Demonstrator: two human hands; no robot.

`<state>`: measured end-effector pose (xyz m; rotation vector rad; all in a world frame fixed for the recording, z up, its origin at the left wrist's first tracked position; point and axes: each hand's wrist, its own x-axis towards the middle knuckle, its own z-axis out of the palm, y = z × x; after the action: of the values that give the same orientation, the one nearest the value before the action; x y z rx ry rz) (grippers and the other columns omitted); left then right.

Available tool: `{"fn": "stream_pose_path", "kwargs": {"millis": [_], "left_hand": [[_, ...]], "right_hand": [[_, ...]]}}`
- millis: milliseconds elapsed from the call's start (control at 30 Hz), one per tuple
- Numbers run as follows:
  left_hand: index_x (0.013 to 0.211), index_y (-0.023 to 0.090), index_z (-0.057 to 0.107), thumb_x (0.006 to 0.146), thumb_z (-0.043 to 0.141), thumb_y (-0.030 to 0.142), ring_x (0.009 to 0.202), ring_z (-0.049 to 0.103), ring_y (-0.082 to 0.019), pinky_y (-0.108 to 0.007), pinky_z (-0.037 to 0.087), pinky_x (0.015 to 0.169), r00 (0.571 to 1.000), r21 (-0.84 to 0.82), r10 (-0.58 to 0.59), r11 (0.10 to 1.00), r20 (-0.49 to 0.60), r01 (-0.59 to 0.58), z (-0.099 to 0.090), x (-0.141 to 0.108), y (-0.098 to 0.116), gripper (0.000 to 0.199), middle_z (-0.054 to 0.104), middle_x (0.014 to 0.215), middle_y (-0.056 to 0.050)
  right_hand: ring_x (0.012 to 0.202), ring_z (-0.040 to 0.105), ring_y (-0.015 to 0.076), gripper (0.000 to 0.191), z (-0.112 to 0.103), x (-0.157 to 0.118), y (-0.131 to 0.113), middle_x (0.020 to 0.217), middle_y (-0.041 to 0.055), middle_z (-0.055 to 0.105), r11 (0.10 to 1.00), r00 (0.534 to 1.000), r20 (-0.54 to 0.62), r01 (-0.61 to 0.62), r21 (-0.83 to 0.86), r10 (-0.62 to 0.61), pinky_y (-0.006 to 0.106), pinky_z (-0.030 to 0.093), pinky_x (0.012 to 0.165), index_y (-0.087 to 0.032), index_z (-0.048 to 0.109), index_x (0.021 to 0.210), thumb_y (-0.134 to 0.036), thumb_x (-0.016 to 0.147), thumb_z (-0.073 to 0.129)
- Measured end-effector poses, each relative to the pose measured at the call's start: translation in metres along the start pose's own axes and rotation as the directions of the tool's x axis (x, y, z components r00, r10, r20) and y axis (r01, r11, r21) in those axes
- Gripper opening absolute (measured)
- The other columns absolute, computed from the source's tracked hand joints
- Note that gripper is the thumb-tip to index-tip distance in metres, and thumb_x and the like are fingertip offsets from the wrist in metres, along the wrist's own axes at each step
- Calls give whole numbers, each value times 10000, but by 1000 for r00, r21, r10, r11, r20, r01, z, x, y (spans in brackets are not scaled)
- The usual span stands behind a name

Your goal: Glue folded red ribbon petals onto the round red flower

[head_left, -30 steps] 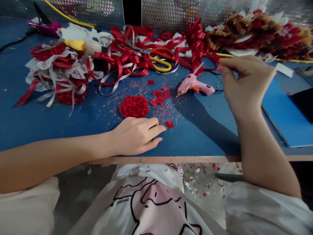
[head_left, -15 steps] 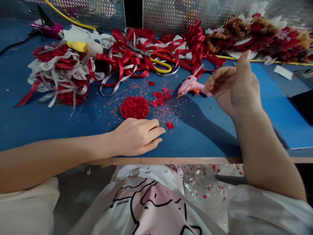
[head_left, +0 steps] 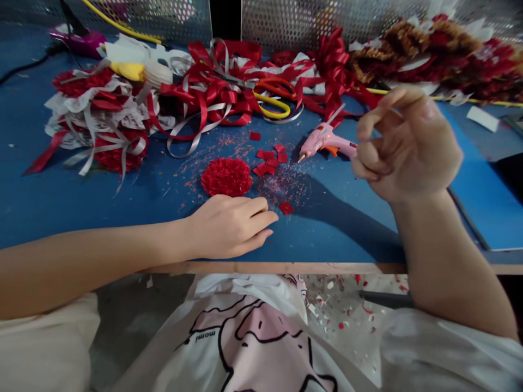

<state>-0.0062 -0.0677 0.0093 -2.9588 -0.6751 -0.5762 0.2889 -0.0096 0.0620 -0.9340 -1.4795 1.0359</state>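
My left hand [head_left: 232,226] lies on the blue tabletop near its front edge, fingers loosely extended, with nothing visible in it. Just beyond its knuckles sits a round, ruffled red fabric flower [head_left: 226,177]. A small red ribbon square [head_left: 286,208] lies right of my left fingertips, and several more red squares [head_left: 266,166] are bunched farther back. My right hand [head_left: 404,144] is raised above the table, its fingers bent and apart, holding nothing. Left of it, a pink hot glue gun [head_left: 322,140] rests on its side, its nozzle toward the red squares; my hand overlaps its handle end.
Orange-and-yellow-handled scissors [head_left: 272,111] lie on tangled red ribbon [head_left: 204,103]. White lace and red flowers [head_left: 98,120] are heaped left. Brown and red fabric pieces [head_left: 441,60] fill the back right, near a blue board [head_left: 486,201]. Perforated metal panels [head_left: 286,27] stand behind.
My right hand has turned and its fingers have curled more, shifting slightly right. My left hand, the flower and the glue gun stay in place; the view has shifted slightly.
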Motion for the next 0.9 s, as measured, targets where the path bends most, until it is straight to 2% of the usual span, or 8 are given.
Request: {"fn": "stream_pose_path", "kwargs": {"millis": [33,100,167,233,300,367,700,900], "left_hand": [[1172,174,751,1049,572,282,766,754,-163,-327,489,532,1000,2,-2,1000,4,2,0,0,0,242,754,994,-14],[1200,171,744,1049,578,287,783,757,-163,-325,493,540,1000,4,-7,1000,8,7,-1,1,1,252,759,1003,-16],[1257,154,728,1048,591,306,797,760,-166,-329,499,548,1000,9,-3,1000,8,3,-2,2,1,292,766,1014,-23],[1298,132,713,1050,596,332,796,757,-166,-331,502,552,1000,21,6,1000,12,-6,-2,2,2,340,771,1020,-34],[1289,126,718,1056,586,343,771,748,-159,-329,493,541,1000,32,23,999,8,-23,-3,2,2,345,772,1000,-36],[1246,138,737,1062,573,334,739,740,-155,-330,478,525,999,34,44,998,-5,-44,-3,2,3,314,765,959,-24],[1136,164,759,1073,548,326,690,717,-148,-331,456,517,999,35,50,998,-3,-50,-2,1,1,273,744,929,-18],[1124,169,761,1078,537,323,719,730,-142,-301,478,539,1000,-5,4,1000,0,-4,-2,0,2,276,756,956,-30]], "right_hand": [[337,248,70,319,-1,-2,-1,836,-34,668,999,999,21,28,-24,-28,312,189,299,-300,609,950,-553,844,770],[439,473,103,208,-4,-5,-2,888,1,717,967,971,188,182,-176,-148,312,360,388,-285,685,902,-458,860,792],[615,641,146,19,-7,-7,2,848,33,758,859,850,478,403,-317,-222,318,490,558,-269,765,888,-283,900,761],[728,696,157,164,-8,-8,7,868,46,793,775,695,689,547,-318,-208,311,531,662,-270,806,989,-164,913,707],[779,699,159,255,-6,-9,13,935,57,808,755,611,763,597,-271,-209,303,536,686,-266,799,1089,-133,927,655],[829,700,173,265,-3,-10,18,983,69,809,734,571,794,629,-257,-211,316,539,717,-253,786,1115,-130,931,640],[774,699,170,202,10,-18,22,944,68,774,598,548,827,707,-377,-126,317,520,670,-229,764,928,-190,987,575],[813,722,172,196,10,-15,22,968,78,788,650,551,808,695,-306,-208,309,544,699,-219,761,1006,-159,982,577]]}}
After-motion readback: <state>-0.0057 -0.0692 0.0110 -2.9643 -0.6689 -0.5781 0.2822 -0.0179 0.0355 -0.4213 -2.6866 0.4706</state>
